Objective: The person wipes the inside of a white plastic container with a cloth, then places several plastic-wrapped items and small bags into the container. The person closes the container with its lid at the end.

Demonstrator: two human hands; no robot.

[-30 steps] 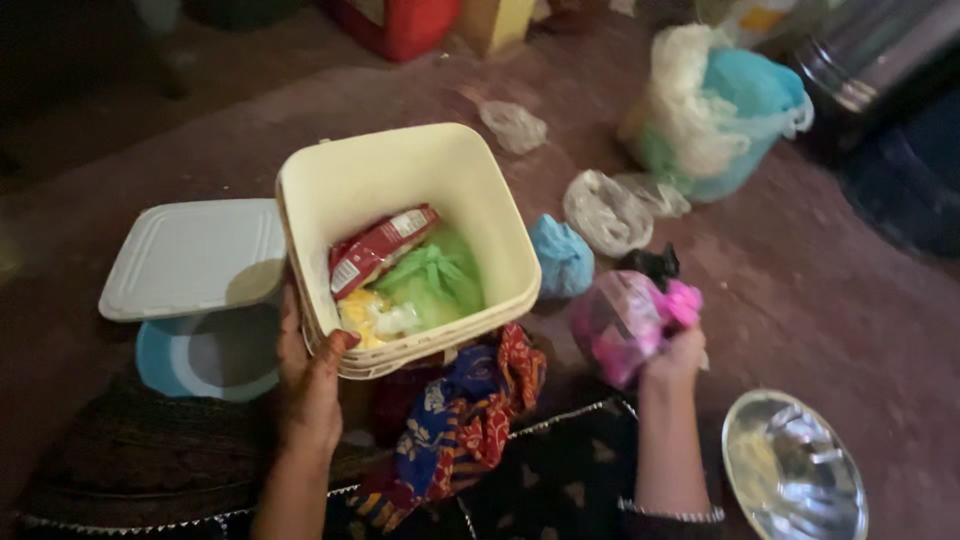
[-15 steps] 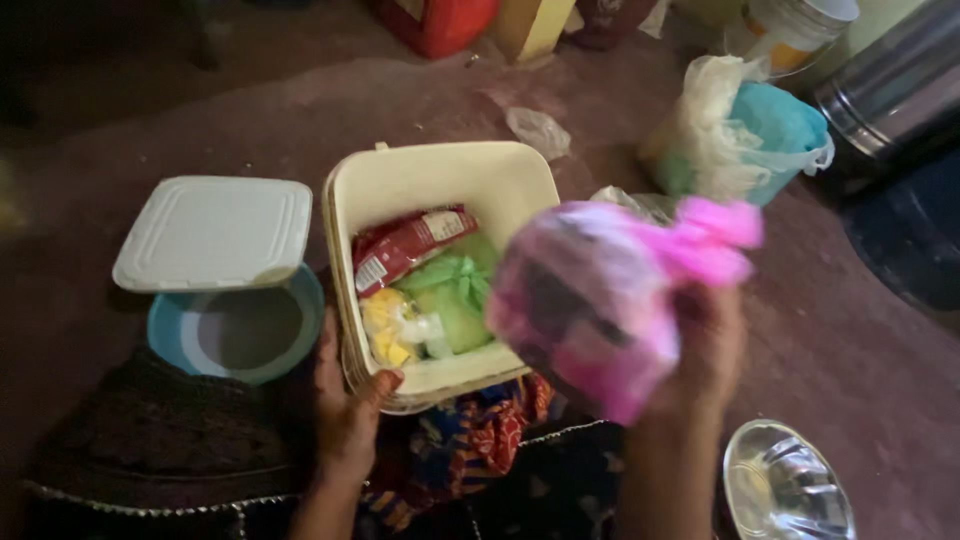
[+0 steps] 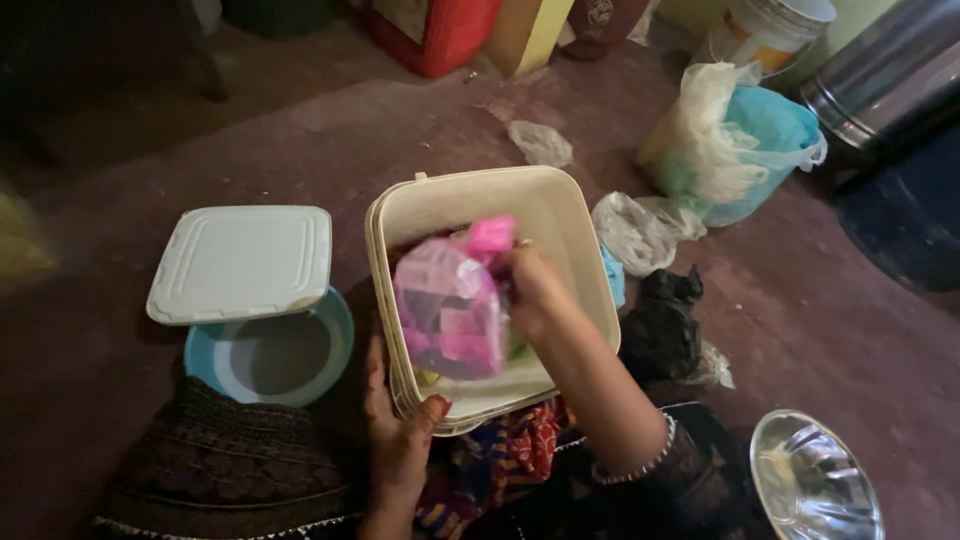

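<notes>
One view only, from the camera on my head. It faces steeply down and a little forward, over my lap to the floor (image 3: 300, 130). Near range: the cream tub (image 3: 480, 200) fills the centre, my hands at the lower edge. Far edge: containers along the wall. No second view to share ground.

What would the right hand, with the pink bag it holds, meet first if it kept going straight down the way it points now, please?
Most likely the packets lying in the cream square tub. The right hand holds the pink plastic bag over the tub's open mouth, pointing down into it; the bag hides most of the contents, so depth is uncertain.
</notes>
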